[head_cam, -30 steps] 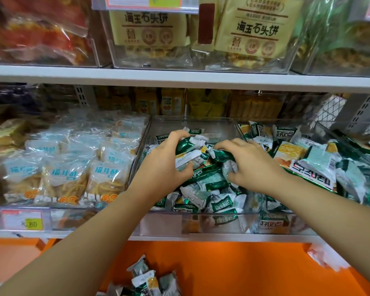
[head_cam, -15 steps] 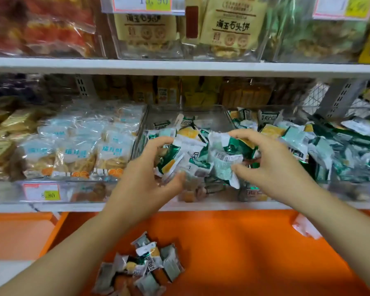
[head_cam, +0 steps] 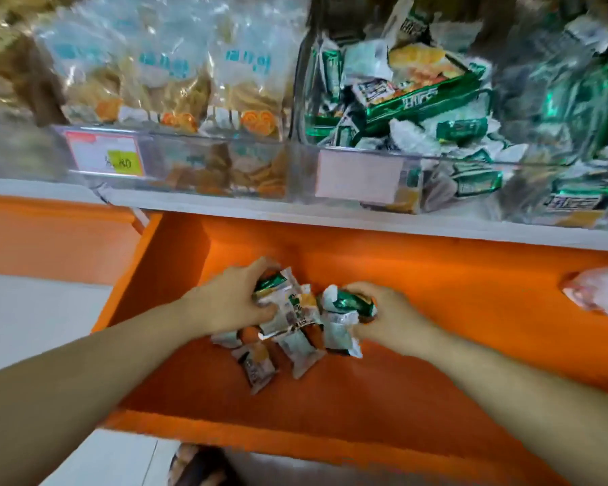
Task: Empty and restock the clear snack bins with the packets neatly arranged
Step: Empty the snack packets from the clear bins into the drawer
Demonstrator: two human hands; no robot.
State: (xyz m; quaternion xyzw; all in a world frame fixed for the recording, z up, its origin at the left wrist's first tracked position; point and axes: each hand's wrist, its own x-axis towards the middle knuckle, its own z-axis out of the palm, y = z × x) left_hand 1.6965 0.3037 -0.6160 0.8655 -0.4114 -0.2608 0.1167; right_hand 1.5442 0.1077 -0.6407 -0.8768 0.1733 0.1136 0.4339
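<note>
The snack packets (head_cam: 295, 349) lie in a loose heap on the orange shelf (head_cam: 436, 380), just below the clear bin (head_cam: 358, 177) (a staging spot within short reach). The left hand (head_cam: 225, 303) curls around a bunch at the heap's left edge. The right hand (head_cam: 394, 317) grips a green packet at its right edge. The bin holds many jumbled packets, so emptying is judged incomplete.

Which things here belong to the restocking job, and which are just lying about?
Job: left hand and right hand, both gripping green-and-white packets over the orange ledge; clear bin holding more of them.
Lying about: blue-labelled biscuit bags, price tag, pale bag at right.
</note>
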